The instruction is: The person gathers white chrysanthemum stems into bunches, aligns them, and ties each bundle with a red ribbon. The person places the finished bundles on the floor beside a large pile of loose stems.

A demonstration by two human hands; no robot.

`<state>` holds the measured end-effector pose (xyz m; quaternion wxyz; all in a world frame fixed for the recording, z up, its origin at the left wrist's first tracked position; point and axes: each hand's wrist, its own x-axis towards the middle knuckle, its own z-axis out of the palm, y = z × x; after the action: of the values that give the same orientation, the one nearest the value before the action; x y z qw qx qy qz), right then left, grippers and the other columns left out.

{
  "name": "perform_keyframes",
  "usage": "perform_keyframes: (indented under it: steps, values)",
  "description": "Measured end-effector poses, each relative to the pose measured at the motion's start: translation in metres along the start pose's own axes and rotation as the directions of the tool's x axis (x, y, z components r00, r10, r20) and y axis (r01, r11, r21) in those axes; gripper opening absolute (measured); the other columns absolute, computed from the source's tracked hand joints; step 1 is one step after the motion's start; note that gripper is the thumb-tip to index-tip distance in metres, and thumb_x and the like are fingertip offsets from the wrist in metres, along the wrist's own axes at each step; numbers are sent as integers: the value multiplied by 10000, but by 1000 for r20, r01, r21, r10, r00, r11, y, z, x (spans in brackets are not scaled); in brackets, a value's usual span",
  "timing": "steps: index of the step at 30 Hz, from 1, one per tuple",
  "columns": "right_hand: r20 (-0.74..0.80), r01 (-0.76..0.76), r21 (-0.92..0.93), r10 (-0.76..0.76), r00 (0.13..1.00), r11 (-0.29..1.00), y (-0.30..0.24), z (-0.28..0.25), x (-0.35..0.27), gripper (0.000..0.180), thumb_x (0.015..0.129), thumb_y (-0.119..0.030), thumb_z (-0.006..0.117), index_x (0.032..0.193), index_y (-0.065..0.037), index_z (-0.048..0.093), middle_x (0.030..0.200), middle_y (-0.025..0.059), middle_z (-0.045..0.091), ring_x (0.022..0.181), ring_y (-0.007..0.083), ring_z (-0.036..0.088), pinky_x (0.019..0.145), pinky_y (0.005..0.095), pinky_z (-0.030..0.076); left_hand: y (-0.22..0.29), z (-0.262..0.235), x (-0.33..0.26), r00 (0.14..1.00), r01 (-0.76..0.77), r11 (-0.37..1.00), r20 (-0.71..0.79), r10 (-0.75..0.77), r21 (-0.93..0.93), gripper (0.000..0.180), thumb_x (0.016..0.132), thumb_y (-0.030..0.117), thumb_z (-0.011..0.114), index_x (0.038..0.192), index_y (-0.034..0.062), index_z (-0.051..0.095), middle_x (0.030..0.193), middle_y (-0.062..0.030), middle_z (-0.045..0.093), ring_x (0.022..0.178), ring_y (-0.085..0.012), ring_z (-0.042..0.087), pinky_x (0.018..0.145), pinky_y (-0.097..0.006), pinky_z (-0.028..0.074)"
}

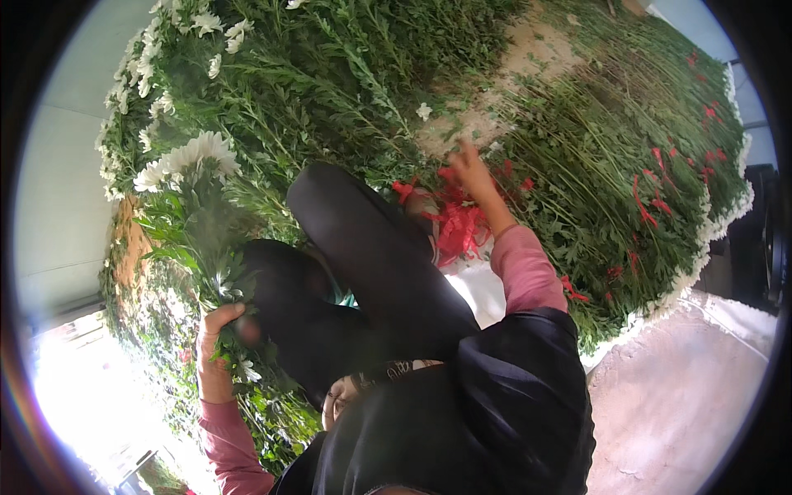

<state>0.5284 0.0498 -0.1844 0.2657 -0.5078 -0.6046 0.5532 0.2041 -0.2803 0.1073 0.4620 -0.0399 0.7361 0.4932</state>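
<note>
My left hand (216, 346) is closed around the stems of a bunch of white daisy-like flowers (188, 158), whose heads point up and away at the left. My right hand (472, 172), in a pink sleeve, reaches out over a heap of red ribbons (459, 224) lying past my knees. Its fingers are partly spread and touch a red strand; whether it grips one is unclear. My legs in black trousers (371, 264) lie between the two hands.
Piles of cut green stems with white flower heads (330, 74) cover the ground ahead and left. On the right lie tied bundles (627, 181) with red ribbons. A patch of bare sandy ground (511, 74) and a concrete floor (685, 396) show.
</note>
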Motion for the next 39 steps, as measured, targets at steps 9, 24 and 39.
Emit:
perform_keyframes:
  steps: [9,24,39]
  values:
    - [315,310,-948,-75,946,-74,147,26,-101,382,831,-163,557,1198,-126,657,1067,81,649,1043,282,546,890,485,415,-5,-30,-4,995,-98,995,-16,98,25,194,815,257,689,748,85,628,598,-19,565,523,-138,535,500,-266,427]
    - [-108,235,-573,-356,928,785,54,-113,-2,293,832,-119,563,1090,-83,697,875,198,671,793,389,653,714,481,533,-22,-57,-24,957,-287,958,-49,286,-10,184,835,223,676,915,57,678,725,-22,632,584,-118,581,558,-234,489]
    - [-395,414,367,-264,880,833,-145,-139,-44,255,935,-56,608,1184,-12,643,1146,44,672,987,154,631,851,318,500,-16,-52,0,958,-261,965,128,255,31,262,826,352,679,780,121,566,604,7,439,527,-136,413,560,-312,375]
